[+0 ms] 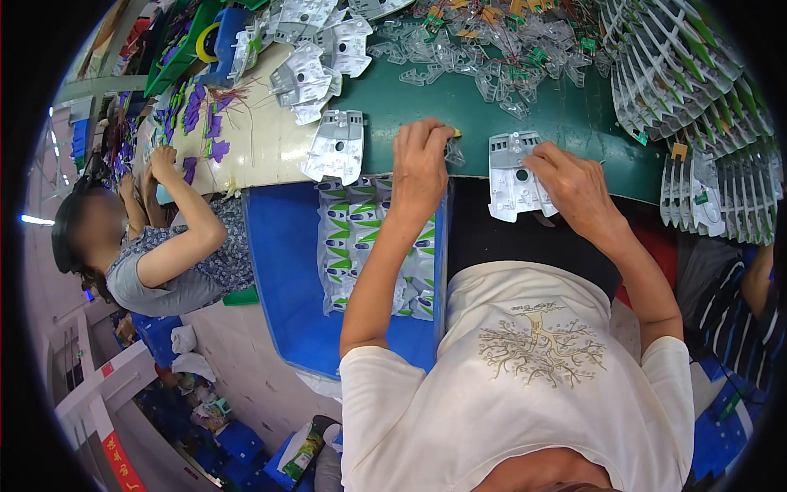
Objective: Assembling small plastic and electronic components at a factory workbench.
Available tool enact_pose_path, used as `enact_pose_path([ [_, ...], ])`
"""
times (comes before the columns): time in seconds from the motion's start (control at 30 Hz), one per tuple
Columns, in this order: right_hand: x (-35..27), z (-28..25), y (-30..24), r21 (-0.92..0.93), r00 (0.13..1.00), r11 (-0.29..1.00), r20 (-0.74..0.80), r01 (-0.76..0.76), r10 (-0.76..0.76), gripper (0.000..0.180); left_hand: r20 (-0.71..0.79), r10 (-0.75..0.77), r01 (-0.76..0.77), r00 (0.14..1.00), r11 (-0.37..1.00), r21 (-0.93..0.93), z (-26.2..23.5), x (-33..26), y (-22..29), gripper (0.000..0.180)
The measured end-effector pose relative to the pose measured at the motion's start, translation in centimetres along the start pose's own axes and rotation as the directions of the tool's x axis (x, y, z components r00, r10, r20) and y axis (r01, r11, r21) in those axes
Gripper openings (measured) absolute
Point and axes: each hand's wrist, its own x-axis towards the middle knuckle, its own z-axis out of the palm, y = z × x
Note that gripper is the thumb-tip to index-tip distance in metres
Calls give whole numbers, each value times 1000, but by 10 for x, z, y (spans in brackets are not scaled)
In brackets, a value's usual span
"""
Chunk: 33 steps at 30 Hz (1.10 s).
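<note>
My right hand (570, 184) grips the right edge of a white and grey plastic housing (510, 182), which has a round hole and lies over the bench's front edge. My left hand (420, 160) is closed, fingers bent down at the bench. From its fingertips a small clear plastic piece (455, 152) sticks out, with a yellow bit at its top; the grip itself is partly hidden. To the left of that hand another white and grey housing (336, 148) lies at the bench edge, touched by neither hand.
Clear plastic pieces (492, 70) with small circuit boards are heaped at the back. Stacked housings (680, 74) stand on the right, more housings (307, 78) at back left. A blue bin (283, 287) below holds rows of housings. A co-worker (164, 246) sits left.
</note>
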Motion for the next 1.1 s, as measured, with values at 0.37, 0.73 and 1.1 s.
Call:
enact_pose_path([
  [0.37,2,-6,10,17,999,1000,43,22,-23,24,109,-227,246,968,943,-222,-14,-8,38,25],
  [0.73,2,4,19,56,992,992,-50,117,-114,22,166,216,-186,962,966,-180,10,6,53,31],
  [1.1,-1,-10,14,95,984,984,-77,-151,158,15,-10,93,-92,996,950,-297,27,-1,57,31],
])
